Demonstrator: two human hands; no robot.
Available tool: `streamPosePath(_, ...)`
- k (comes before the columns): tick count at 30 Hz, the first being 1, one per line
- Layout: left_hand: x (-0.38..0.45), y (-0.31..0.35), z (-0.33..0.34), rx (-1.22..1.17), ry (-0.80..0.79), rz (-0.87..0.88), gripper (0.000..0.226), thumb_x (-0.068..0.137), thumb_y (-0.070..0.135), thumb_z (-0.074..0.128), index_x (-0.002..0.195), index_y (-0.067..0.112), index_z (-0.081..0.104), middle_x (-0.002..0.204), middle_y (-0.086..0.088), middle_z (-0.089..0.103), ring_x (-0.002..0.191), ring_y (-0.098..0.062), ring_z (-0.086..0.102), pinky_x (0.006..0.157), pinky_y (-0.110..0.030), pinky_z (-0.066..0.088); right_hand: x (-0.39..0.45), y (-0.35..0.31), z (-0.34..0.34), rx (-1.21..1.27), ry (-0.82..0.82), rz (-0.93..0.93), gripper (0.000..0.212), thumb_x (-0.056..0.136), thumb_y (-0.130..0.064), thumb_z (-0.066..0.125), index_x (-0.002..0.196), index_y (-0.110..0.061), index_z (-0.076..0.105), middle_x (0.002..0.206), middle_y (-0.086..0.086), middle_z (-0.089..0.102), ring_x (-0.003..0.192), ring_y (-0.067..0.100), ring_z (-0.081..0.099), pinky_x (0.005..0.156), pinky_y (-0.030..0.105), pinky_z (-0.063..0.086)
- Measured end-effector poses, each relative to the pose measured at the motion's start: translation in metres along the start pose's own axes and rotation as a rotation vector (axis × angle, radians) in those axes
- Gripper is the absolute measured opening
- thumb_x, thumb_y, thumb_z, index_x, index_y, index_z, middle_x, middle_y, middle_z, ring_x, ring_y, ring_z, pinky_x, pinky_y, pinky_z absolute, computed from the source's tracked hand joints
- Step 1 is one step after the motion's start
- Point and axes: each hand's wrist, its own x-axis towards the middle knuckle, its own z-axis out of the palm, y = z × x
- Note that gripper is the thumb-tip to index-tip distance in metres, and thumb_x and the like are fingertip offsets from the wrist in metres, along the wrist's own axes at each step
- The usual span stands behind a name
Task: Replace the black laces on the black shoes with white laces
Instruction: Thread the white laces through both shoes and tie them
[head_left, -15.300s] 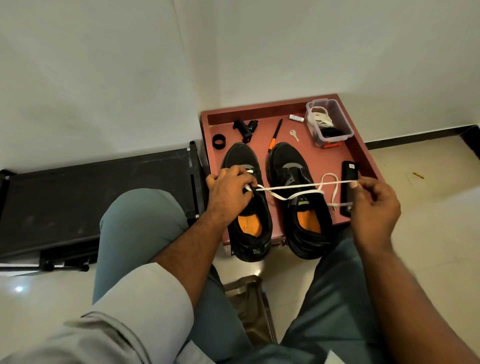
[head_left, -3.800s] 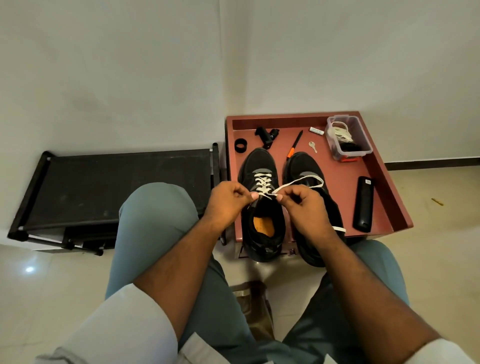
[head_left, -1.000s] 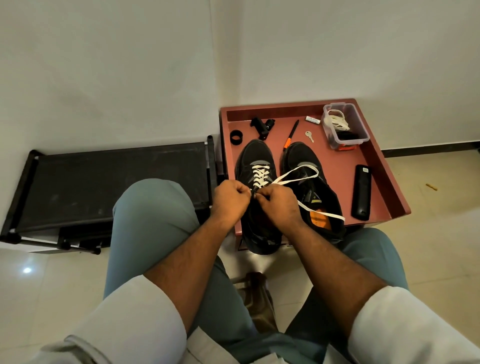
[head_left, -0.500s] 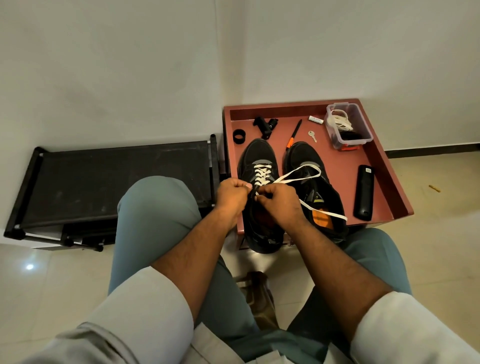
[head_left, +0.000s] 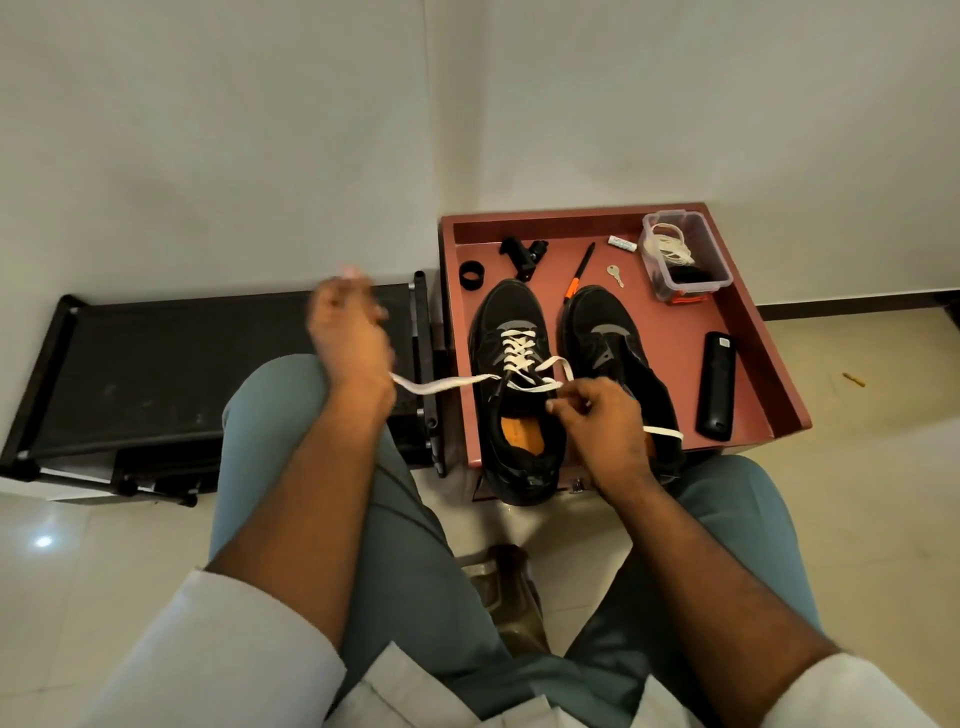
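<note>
White lace (head_left: 447, 383) ran taut from the left shoe (head_left: 519, 395) in the red tray (head_left: 748, 332) because my left hand (head_left: 350, 338), blurred, its grip pinching one end, drew it sideways while my right hand (head_left: 602, 415) pinched the other end to balance tension.

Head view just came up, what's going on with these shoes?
A person is threading a white lace into the left shoe on the red tray. The left hand, blurred, pulls one lace end out sideways; the right hand pinches the other end near the tongue. Several rows are crossed. The right shoe has no lace in it.
</note>
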Motion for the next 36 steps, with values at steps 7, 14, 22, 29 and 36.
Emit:
streamPosePath(7,-0.033,-0.046,0.017,1.083,-0.745,-0.037,0.012,0.089,0.028,0.069,0.079,0.021,0.069,0.079,0.001,0.070,0.075,-0.016,0.066,0.076,-0.034,0.054,-0.005,0.006,0.011,-0.011,-0.060,0.071,0.010,0.083,-0.010,0.069,0.088,-0.018,0.067,0.088,-0.002,0.067,0.082,0.015,0.064,0.078,0.034,0.054)
streamPosePath(14,0.009,0.000,-0.008,0.117,0.406,0.415,0.008,0.092,0.018,0.055,0.091,0.016,0.063,0.086,0.003,0.059,0.078,-0.009,0.059,0.076,-0.028,0.052,-0.006,0.010,0.010,0.043,-0.056,0.125,0.014,0.083,-0.008,0.068,0.077,-0.019,0.062,0.075,-0.005,0.064,0.073,0.014,0.062,0.071,0.034,0.054)
streamPosePath(22,-0.051,-0.019,0.016,1.105,-0.062,0.602,0.032,0.087,0.038,0.061,0.118,0.029,0.058,0.136,-0.005,0.041,0.125,-0.028,0.039,0.101,-0.046,0.031,-0.005,0.001,0.015,0.363,-0.024,0.311,0.015,0.089,-0.032,0.066,0.091,-0.019,0.074,0.081,-0.001,0.071,0.082,0.015,0.067,0.079,0.036,0.055)
streamPosePath(29,-0.054,-0.024,0.017,1.637,-0.277,0.352,0.041,0.089,0.051,0.055,0.126,0.035,0.056,0.153,-0.013,0.021,0.143,-0.041,0.008,0.107,-0.060,0.023,0.028,-0.022,0.032,0.832,0.044,0.576,0.016,0.086,-0.013,0.070,0.071,-0.013,0.071,0.083,0.011,0.073,0.086,0.027,0.070,0.086,0.045,0.057)
streamPosePath(36,-0.048,0.014,0.006,0.900,0.081,0.800,0.025,0.094,0.036,0.056,0.109,0.019,0.066,0.111,-0.015,0.052,0.101,-0.026,0.047,0.085,-0.036,0.036,0.020,-0.019,0.035,0.994,0.254,0.562,0.014,0.087,-0.006,0.067,0.073,-0.004,0.070,0.070,0.007,0.069,0.070,0.019,0.066,0.066,0.028,0.055)
